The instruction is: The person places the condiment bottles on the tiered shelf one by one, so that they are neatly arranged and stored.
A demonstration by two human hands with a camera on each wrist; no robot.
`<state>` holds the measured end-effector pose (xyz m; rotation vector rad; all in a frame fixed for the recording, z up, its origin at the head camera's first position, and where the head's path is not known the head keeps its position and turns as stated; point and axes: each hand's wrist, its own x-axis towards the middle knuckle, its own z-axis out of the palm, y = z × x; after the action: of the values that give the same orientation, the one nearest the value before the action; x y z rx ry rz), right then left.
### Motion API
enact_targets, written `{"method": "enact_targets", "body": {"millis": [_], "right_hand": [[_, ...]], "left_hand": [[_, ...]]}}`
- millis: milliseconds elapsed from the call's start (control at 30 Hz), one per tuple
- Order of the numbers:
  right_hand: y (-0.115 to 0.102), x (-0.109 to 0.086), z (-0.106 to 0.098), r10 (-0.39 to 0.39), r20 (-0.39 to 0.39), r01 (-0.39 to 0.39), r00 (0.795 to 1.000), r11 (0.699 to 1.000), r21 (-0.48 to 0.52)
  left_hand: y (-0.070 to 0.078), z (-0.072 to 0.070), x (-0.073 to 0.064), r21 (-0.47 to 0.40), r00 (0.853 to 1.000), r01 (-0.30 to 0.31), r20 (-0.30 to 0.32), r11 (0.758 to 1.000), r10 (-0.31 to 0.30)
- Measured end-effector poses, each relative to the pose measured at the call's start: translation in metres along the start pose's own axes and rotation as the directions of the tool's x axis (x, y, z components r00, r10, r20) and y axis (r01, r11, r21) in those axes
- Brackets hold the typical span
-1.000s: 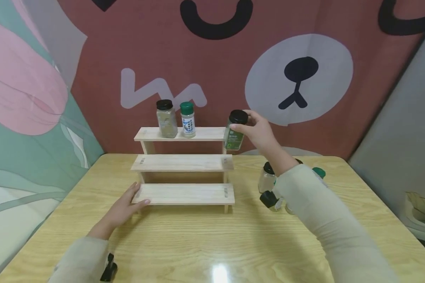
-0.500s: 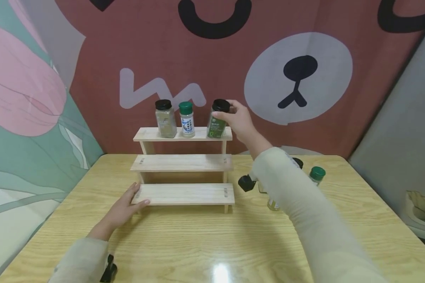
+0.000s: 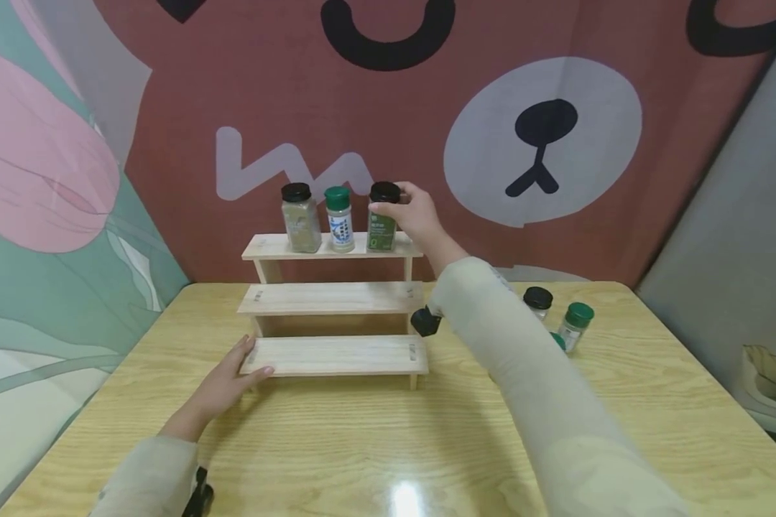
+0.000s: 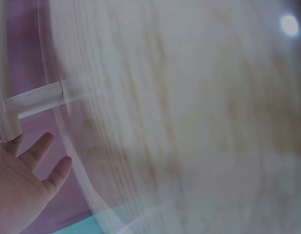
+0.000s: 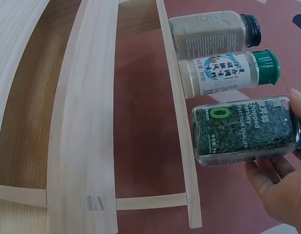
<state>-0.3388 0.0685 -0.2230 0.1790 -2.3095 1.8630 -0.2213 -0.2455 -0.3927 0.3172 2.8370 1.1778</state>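
A three-tier wooden shelf rack (image 3: 336,297) stands on the table. On its top tier, my right hand (image 3: 419,215) grips a chopped parsley jar (image 3: 381,231) near its black lid, thumb in front. The jar (image 5: 245,130) is upright, its base at the top board. To its left stand a green-capped seasoning bottle (image 3: 340,226) and a black-lidded spice jar (image 3: 302,226). My left hand (image 3: 216,384) rests against the left end of the lowest tier, thumb over the board. In the left wrist view that hand's fingers (image 4: 57,175) are spread and fairly straight.
Right of the rack, partly hidden behind my right sleeve, are a black-lidded jar (image 3: 538,300) and a green-capped bottle (image 3: 575,327), with another green cap (image 3: 558,340) beside them. A patterned cloth (image 3: 388,129) hangs behind the wooden table (image 3: 336,445).
My right hand has carried the parsley jar left from beyond the rack's right end onto the top tier, beside the green-capped bottle. The left hand has stayed in place.
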Motion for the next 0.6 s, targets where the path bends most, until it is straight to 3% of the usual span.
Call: {"method": "enact_targets", "body": {"millis": [300, 600], "right_hand": [[0.000, 0.005, 0.008, -0.031, 0.010, 0.032, 0.999, 0.995, -0.098], [0.008, 0.012, 0.012, -0.063, 0.017, 0.064, 0.998, 0.993, -0.096]], "left_hand": [[0.000, 0.000, 0.000, -0.012, 1.000, -0.006, -0.008, 1.000, 0.006], [-0.001, -0.001, -0.001, -0.018, 1.000, 0.014, 0.006, 1.000, -0.014]]}}
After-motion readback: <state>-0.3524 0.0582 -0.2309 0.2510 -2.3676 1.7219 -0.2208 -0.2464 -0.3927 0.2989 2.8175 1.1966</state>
